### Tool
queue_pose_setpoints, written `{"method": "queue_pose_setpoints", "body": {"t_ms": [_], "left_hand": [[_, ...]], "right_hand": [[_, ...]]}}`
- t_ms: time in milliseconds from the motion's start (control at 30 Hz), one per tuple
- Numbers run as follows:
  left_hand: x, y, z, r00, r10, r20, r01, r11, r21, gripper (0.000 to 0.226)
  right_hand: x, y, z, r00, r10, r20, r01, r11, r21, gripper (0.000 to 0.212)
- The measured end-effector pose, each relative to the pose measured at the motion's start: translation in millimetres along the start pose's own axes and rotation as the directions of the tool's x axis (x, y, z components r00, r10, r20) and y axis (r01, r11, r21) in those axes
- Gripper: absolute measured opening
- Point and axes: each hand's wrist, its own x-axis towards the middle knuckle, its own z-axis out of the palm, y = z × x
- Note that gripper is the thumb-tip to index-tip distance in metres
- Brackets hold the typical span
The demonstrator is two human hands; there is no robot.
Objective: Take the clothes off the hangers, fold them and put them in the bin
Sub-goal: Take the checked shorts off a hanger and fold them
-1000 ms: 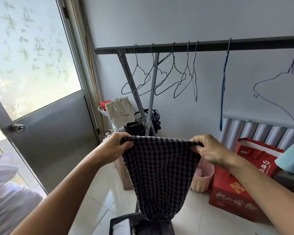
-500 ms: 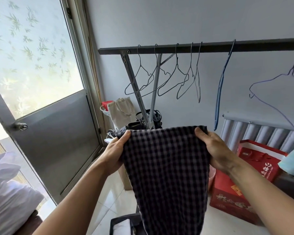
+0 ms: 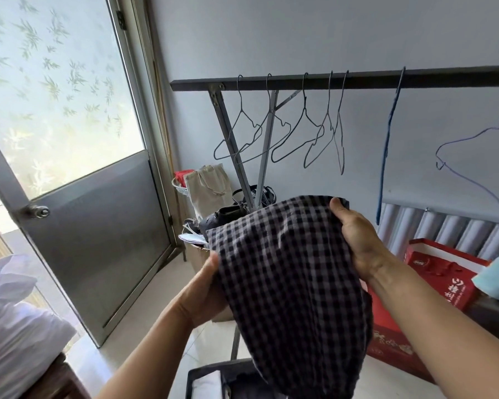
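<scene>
- the checked garment (image 3: 285,277) is up in the air between both hands, off any hanger, with its dark and pale squares bunched into a loose bulge in the middle.
- the right hand (image 3: 357,237) grips the garment's top right corner. its thumb is hooked over the edge on the near side and its fingers are out of sight behind the cloth.
- the left hand (image 3: 205,289) holds the left edge lower down, thumb against the fabric (the fingers are tucked beneath it, so i can't see how they lie).
- the cloth's lower end hangs in front of the dark bin (image 3: 213,372) on the floor below. i cannot tell whether it touches the rim. a folded white piece (image 3: 206,385) lies in the bin's left side.
- behind them the dark rail (image 3: 357,80) runs across the wall. five bare wire hangers (image 3: 300,133) cluster near its left end, a blue hanger (image 3: 386,145) hangs edge-on further right, and a pale purple hanger (image 3: 473,156) hangs towards the right end.
- under the rail's left end sit a canvas tote bag (image 3: 208,185) and a black bag (image 3: 228,214). a red gift box (image 3: 444,280) stands to the right, below a ribbed radiator (image 3: 444,228).
- to the left is a metal door (image 3: 98,211) with leaf-patterned frosted glass, and white bedding (image 3: 12,326) is piled near it.
</scene>
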Motion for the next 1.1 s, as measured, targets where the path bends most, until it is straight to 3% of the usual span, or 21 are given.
{"method": "queue_pose_setpoints", "body": {"t_ms": [100, 233, 333, 533, 667, 767, 833, 933, 1033, 1100], "left_hand": [[-3.0, 2.7, 1.6, 1.000, 0.019, 0.023, -0.022, 0.987, 0.156, 0.073], [0.2, 10.5, 9.9, 0.982, 0.035, -0.187, -0.003, 0.986, 0.168, 0.039], [4.7, 17.6, 18.8, 0.930, 0.054, -0.363, -0.004, 0.991, 0.135, 0.026], [13.3, 31.6, 21.1, 0.865, 0.032, -0.502, 0.002, 0.998, 0.067, 0.020], [16.9, 35.6, 12.2, 0.834, 0.032, -0.551, -0.011, 0.999, 0.040, 0.030], [19.2, 36.4, 6.3, 0.846, 0.036, -0.531, -0.016, 0.999, 0.043, 0.031], [19.5, 37.8, 3.5, 0.859, 0.024, -0.512, -0.004, 0.999, 0.041, 0.027], [13.9, 37.8, -3.7, 0.906, 0.029, -0.423, -0.025, 1.000, 0.014, 0.025], [8.0, 29.2, -15.0, 0.963, 0.070, -0.261, -0.049, 0.995, 0.087, 0.041], [10.0, 24.2, -20.7, 0.950, 0.100, -0.297, -0.040, 0.979, 0.199, 0.044]], "right_hand": [[4.4, 0.8, -3.3, 0.999, 0.034, -0.034, -0.032, 0.998, 0.054, 0.043], [11.4, 6.0, -10.7, 0.994, 0.091, -0.063, -0.082, 0.987, 0.140, 0.043], [15.5, 9.5, -15.2, 0.992, 0.113, -0.059, -0.102, 0.980, 0.171, 0.044], [7.9, 21.2, -25.1, 0.972, 0.096, 0.214, -0.142, 0.967, 0.211, 0.081], [2.4, 40.6, -25.0, 0.919, 0.097, 0.382, -0.115, 0.993, 0.025, 0.085], [14.8, 58.8, -24.7, 0.969, 0.097, 0.225, -0.078, 0.993, -0.093, 0.089], [18.5, 63.7, -21.3, 0.989, 0.066, 0.129, -0.056, 0.995, -0.076, 0.086], [20.5, 60.4, -15.5, 0.999, -0.015, 0.028, 0.016, 0.999, -0.044, 0.099], [24.7, 58.2, -9.5, 0.992, -0.125, -0.016, 0.123, 0.989, -0.086, 0.096], [26.2, 56.9, -5.8, 0.983, -0.180, -0.030, 0.175, 0.976, -0.129, 0.091]]}}
